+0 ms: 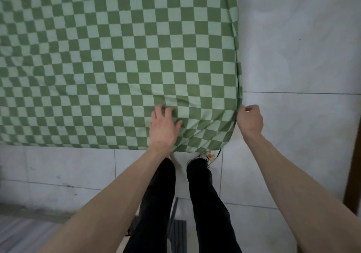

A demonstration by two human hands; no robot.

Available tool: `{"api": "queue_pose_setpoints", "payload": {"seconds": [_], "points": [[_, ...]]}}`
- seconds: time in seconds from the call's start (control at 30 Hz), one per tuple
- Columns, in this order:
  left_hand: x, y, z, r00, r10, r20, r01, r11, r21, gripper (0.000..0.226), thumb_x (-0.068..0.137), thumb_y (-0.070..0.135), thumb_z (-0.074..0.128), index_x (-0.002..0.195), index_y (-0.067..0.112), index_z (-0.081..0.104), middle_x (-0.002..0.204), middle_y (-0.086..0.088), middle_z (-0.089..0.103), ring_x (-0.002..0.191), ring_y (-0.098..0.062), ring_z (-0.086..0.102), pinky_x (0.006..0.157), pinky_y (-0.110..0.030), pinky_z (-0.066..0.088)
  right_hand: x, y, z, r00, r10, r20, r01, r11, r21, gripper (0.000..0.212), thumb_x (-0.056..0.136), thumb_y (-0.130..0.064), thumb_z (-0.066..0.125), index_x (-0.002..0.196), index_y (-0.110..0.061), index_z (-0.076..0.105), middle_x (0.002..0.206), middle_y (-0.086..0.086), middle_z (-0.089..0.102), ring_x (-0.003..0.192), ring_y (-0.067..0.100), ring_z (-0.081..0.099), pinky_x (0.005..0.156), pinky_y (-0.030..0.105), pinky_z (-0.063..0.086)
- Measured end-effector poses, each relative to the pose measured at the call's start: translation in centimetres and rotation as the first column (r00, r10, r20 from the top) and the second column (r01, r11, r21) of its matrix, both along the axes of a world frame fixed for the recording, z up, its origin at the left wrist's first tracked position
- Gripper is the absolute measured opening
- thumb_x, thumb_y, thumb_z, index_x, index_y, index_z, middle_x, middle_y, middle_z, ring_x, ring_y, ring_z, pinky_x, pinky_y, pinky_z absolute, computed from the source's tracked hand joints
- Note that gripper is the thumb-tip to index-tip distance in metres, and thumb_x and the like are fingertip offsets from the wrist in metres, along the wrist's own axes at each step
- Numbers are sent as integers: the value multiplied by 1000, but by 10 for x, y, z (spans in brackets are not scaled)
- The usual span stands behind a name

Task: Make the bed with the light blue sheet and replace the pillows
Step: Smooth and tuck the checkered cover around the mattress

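Pale tiled floor (293,57), perhaps marble

Left hand (165,124) presses checked sheet (117,57); right hand (250,119) grips corner.

Bedroom in home — bed (117,57) under green checked sheet (185,37), pale tiled floor (293,135) around it.

A pale tiled floor (293,57) with thin dark grout lines fills the right side and lower part of the view. Near the floor's lower middle lies a dark slatted object (178,231), partly hidden; what it is cannot be told. At the floor's far right edge stands a brown wooden upright (354,174). In the floor's lower left corner is a strip of grey striped surface (23,231). A small orange-and-white item (209,156) rests on the floor, mostly covered.
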State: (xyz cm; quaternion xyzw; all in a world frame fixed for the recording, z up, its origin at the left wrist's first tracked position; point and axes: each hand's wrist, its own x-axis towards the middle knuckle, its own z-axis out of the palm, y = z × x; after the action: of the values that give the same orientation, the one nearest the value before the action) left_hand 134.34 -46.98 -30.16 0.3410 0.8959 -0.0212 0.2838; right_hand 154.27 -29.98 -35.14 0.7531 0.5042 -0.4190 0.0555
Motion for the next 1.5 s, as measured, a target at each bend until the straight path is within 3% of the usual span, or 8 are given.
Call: {"api": "queue_pose_setpoints", "payload": {"seconds": [0.23, 0.37, 0.6, 0.73, 0.87, 1.07, 1.33, 1.5], "points": [[70, -24, -1, 965, -251, 83, 259, 958, -120, 51, 87, 60, 65, 116, 20, 48, 115, -1, 51, 109, -23, 52, 94, -44, 47, -9, 21, 1, 972, 11, -236, -54, 982, -178, 25, 99, -29, 50, 98, -10, 67, 98, 12, 71, 96, 36, 68, 88, 54, 57], [81, -38, -7, 906, -423, 8, 422, 903, -81, 28, 87, 41, 74, 98, 18, 64, 101, -1, 57, 97, -25, 57, 92, -45, 45, -6, 22, -4, 986, 152, -72, -154, 988, -18, 18, 98, -20, 44, 96, -9, 59, 98, 8, 68, 90, 32, 64, 80, 42, 55], [97, -46, -23, 841, -537, 66, 537, 843, 18, 19, 74, 23, 82, 82, 16, 66, 90, -3, 57, 84, -26, 56, 79, -41, 47, 24, 20, -14, 992, -125, 4, 124, 979, -159, 32, 100, -22, 43, 116, -1, 60, 106, 17, 68, 79, 27, 66, 78, 44, 60], [98, -38, -22, 854, -512, 87, 514, 858, 0, 27, 74, 30, 83, 89, 15, 67, 93, -3, 59, 85, -25, 58, 78, -41, 48, -9, 39, -7, 947, -136, -290, 84, 980, -182, 35, 101, -41, 52, 123, -17, 62, 111, -3, 71, 89, 15, 70, 73, 34, 61], [86, -34, -20, 869, -491, 62, 492, 871, 2, 22, 70, 18, 80, 89, 14, 70, 90, -3, 63, 81, -24, 61, 77, -40, 51, -35, 44, -15, 971, -109, -211, 74, 984, -165, 16, 98, -17, 56, 100, -10, 70, 95, 7, 71, 73, 19, 62, 70, 35, 56], [107, -48, -15, 901, -429, 54, 413, 890, 192, 18, 69, 3, 70, 84, 13, 67, 80, -3, 62, 70, -24, 61, 72, -36, 52, -21, 55, -12, 996, 82, -23, -84, 992, -93, 22, 101, -25, 48, 103, -8, 63, 89, 5, 65, 69, 20, 59, 71, 43, 59], [140, -37, -20, 975, -202, 94, 201, 979, 17, 29, 61, 2, 82, 81, 14, 64, 71, -2, 62, 65, -23, 62, 64, -35, 52, -48, 86, 0, 985, -17, -174, -21, 977, -214, 28, 95, -31, 57, 118, -16, 59, 104, 4, 68, 81, 21, 67, 71, 37, 59], [176, -12, -13, 994, 85, 66, -86, 996, 24, 22, 70, 5, 80, 71, 13, 59, 64, -1, 55, 60, -23, 57, 57, -35, 45, -100, 135, 10, 923, 218, -316, -284, 942, -179, 34, 93, -33, 59, 122, -16, 55, 117, 5, 65, 98, 25, 68, 74, 37, 61]]}}
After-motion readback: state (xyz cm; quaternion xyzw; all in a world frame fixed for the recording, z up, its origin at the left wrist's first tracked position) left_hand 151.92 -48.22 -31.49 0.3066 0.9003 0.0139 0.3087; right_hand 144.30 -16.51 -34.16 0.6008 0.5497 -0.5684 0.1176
